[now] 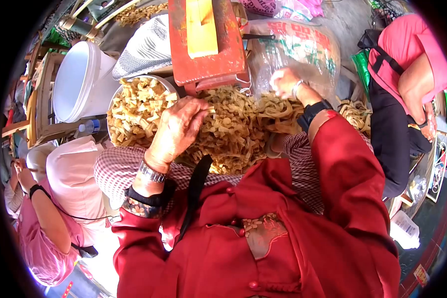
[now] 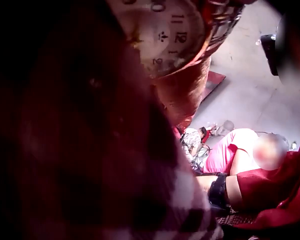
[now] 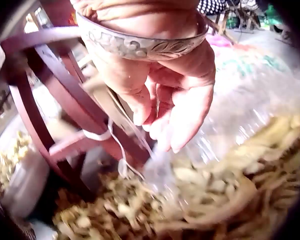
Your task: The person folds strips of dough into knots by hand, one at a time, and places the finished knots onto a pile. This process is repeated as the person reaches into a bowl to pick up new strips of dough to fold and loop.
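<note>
My left hand (image 1: 176, 130) pinches a small pale dried piece (image 1: 211, 109) between thumb and fingertips, over the left part of a heap of tan dried pieces (image 1: 228, 131). Beside it stands a round tub of lighter cut pieces (image 1: 136, 107). Above the heap's right part my right hand (image 1: 285, 83) is blurred, near the lower edge of a clear plastic bag (image 1: 303, 47). In the right wrist view the fingers of that hand (image 3: 165, 107) are bent downward, with clear plastic (image 3: 161, 167) just below the fingertips; whether they grip it I cannot tell. The left wrist view hides the left fingers.
A red wooden bench (image 1: 211, 64) bearing a yellow wood block (image 1: 201, 30) stands beyond the heap. At the left are a white bucket (image 1: 77, 82) and a water bottle (image 1: 89, 127). People in pink sit on both sides. Longer strips (image 1: 278, 111) lie at the heap's right.
</note>
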Demonstrator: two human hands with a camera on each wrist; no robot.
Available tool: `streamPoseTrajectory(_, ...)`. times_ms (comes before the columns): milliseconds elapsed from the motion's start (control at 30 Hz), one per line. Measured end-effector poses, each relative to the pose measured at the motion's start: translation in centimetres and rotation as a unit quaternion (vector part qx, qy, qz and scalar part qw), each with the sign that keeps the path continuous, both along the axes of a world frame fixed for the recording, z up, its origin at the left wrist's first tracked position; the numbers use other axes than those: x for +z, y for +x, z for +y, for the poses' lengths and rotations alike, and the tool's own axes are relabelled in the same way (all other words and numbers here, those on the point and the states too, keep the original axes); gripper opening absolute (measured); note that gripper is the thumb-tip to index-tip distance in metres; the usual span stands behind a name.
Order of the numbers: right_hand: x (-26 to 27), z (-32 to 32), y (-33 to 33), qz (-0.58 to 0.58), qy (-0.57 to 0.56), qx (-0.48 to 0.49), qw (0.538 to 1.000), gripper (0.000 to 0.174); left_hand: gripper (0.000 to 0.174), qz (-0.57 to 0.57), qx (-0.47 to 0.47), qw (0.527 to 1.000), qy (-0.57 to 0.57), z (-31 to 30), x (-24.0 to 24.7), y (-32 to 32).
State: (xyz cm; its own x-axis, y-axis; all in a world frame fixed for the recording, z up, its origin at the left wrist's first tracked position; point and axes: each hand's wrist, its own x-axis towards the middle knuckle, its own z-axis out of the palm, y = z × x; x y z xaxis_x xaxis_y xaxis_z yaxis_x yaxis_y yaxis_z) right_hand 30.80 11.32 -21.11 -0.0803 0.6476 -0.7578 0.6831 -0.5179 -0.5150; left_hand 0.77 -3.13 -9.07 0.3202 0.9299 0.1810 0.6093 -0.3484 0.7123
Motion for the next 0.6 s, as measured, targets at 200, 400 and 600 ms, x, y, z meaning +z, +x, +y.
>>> streamPoseTrajectory(200, -7.4, -5.5, 3.5, -0.248, 0.13, 0.352, 0.893, 0.015, 0.017, 0.003, 0.013, 0.995, -0.101, 0.7, -3.3, -0.8)
streamPoseTrajectory(400, -6.8, -7.6, 1.6, -0.295, 0.089, 0.447, 0.84, 0.029, 0.013, -0.003, 0.03, 0.987, -0.155, 1.0, -4.0, -1.3)
streamPoseTrajectory(600, -8.9, -8.8, 0.7, -0.295, -0.043, 0.527, 0.796, 0.036, 0.014, 0.032, 0.029, 0.984, -0.174, 0.9, -4.8, -1.6)
